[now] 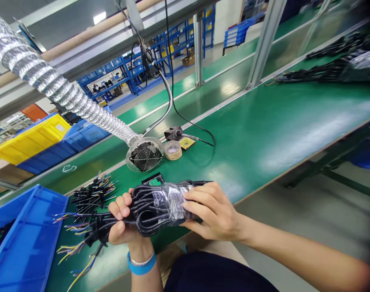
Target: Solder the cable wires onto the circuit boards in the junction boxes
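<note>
A bundle of black cables (148, 205), folded in loops and bound with clear plastic wrap (173, 200), is held up over the front edge of the bench. My left hand (122, 217), with a blue wristband, closes round its left part. Loose stripped ends in yellow, blue and other colours stick out to the left. My right hand (212, 211) grips the wrapped right part, thumb beneath and fingers on top. Beyond the bundle lies a small black piece with a green face (155, 181), partly hidden. More cables with bare coloured ends (95, 194) lie behind my left hand.
A blue bin (23, 243) stands at left. A fume extractor fan (146, 156) hangs from a silver duct (66, 93). Behind the bundle sit a soldering iron (188, 136), a yellow sponge (186, 142) and a round tin (173, 150). Further cable bundles (321, 71) lie far right on the green bench (264, 134).
</note>
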Demonstrator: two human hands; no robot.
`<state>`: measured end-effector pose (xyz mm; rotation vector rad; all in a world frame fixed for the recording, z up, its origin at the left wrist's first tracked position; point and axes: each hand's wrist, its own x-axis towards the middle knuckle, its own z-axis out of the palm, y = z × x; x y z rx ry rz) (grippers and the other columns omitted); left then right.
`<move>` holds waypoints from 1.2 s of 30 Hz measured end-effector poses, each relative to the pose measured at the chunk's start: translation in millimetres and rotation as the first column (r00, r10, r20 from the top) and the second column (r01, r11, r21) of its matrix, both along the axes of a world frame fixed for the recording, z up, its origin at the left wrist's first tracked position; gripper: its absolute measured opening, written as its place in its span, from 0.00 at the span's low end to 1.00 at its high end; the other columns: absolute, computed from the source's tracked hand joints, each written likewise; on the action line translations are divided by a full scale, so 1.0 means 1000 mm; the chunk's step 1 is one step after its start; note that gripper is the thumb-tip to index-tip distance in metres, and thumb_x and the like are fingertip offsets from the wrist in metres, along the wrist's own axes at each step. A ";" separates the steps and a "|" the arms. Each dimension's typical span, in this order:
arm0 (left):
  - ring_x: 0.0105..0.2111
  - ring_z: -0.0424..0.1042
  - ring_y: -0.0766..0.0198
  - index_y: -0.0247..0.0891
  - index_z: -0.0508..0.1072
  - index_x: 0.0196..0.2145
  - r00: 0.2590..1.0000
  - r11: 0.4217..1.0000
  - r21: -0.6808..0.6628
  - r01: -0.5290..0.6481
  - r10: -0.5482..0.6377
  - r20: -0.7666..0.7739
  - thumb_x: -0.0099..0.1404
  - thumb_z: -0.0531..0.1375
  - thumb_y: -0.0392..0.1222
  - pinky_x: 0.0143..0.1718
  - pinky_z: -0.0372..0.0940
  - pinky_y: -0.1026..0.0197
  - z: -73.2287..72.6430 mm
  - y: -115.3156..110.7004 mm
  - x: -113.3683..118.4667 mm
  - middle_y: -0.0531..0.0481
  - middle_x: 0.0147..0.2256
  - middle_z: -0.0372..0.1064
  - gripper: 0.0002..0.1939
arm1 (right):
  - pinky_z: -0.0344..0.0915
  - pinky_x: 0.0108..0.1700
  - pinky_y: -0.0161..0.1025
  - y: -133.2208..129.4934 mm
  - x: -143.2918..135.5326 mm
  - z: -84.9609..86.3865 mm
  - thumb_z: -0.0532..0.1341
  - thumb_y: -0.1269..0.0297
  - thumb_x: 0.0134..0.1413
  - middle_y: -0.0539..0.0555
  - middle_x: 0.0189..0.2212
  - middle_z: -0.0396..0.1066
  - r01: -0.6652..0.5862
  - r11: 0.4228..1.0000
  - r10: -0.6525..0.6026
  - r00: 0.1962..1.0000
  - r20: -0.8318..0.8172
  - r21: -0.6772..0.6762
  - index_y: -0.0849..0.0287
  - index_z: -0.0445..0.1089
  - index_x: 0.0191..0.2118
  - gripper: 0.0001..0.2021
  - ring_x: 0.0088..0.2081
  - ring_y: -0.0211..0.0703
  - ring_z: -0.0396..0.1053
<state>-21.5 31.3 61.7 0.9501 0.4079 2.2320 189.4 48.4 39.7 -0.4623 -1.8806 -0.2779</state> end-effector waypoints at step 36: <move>0.30 0.67 0.63 0.39 0.66 0.24 0.849 0.996 0.031 -0.084 0.088 -0.521 0.48 0.66 0.40 0.49 0.61 0.53 0.018 -0.029 0.016 0.56 0.22 0.65 0.10 | 0.52 0.31 0.38 0.005 -0.013 0.089 0.57 0.72 0.48 0.54 0.24 0.68 0.177 0.732 0.261 0.819 0.511 -0.658 0.62 0.67 0.25 0.05 0.27 0.40 0.59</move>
